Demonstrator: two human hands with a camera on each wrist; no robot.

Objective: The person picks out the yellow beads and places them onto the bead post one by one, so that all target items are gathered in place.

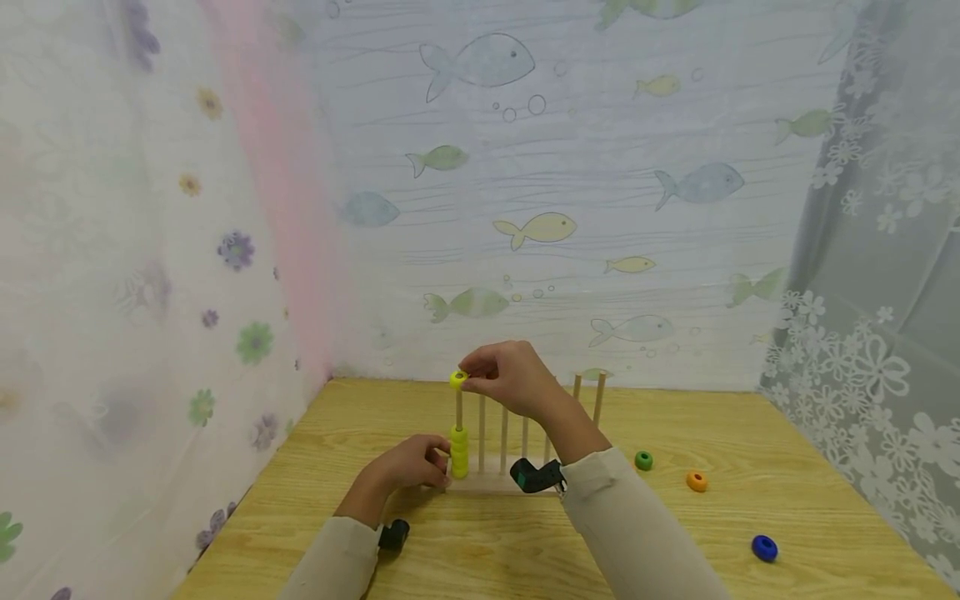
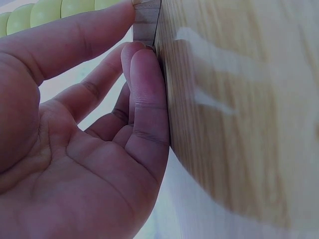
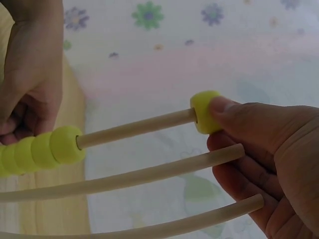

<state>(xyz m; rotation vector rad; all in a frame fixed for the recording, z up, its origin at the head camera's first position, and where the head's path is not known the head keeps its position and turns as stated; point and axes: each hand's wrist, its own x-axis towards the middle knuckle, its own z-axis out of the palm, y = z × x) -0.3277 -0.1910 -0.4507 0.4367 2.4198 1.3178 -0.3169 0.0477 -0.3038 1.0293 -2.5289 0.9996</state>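
A wooden rack of upright pegs (image 1: 504,433) stands mid-table. Its leftmost peg (image 3: 139,128) carries a stack of yellow rings (image 1: 459,452) low down. My right hand (image 1: 510,379) pinches another yellow ring (image 1: 458,379) (image 3: 205,112) sitting on that peg's tip. My left hand (image 1: 408,465) rests against the rack's base (image 2: 145,22), thumb on the base by the stacked rings (image 2: 60,11), fingers (image 2: 149,99) lying straight along the table top.
Loose rings lie on the table (image 1: 750,433) to the right: a green one (image 1: 643,460), an orange one (image 1: 697,481) and a blue one (image 1: 764,547). Printed curtains close in the left, back and right sides.
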